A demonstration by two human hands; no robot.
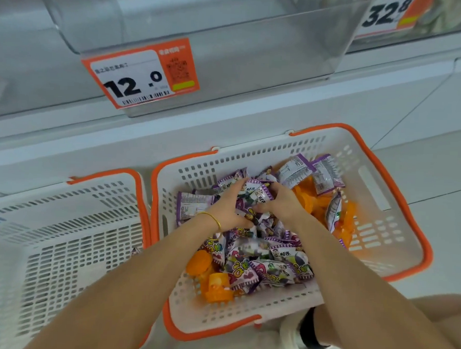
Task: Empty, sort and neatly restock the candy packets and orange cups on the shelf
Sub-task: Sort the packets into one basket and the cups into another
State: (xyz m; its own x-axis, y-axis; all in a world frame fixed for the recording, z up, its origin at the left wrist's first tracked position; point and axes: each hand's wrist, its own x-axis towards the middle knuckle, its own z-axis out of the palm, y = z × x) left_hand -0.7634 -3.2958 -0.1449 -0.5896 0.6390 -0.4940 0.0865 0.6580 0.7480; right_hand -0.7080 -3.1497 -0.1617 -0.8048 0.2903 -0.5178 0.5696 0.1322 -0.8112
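Two bare forearms (138,276) are reaching from the bottom edge into the white, orange-rimmed basket (251,159) at centre right. The left hand (227,209) and right hand (282,202) are both curling round one bunch of purple candy packets (253,193) at mid-frame. More packets and orange cups (217,285) are lying loose beneath them; a clear shelf bin (205,26) is showing at the top.

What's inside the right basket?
Purple candy packets piled over orange cups; left hand and right hand grip a bunch. Any cups beneath the pile are covered.
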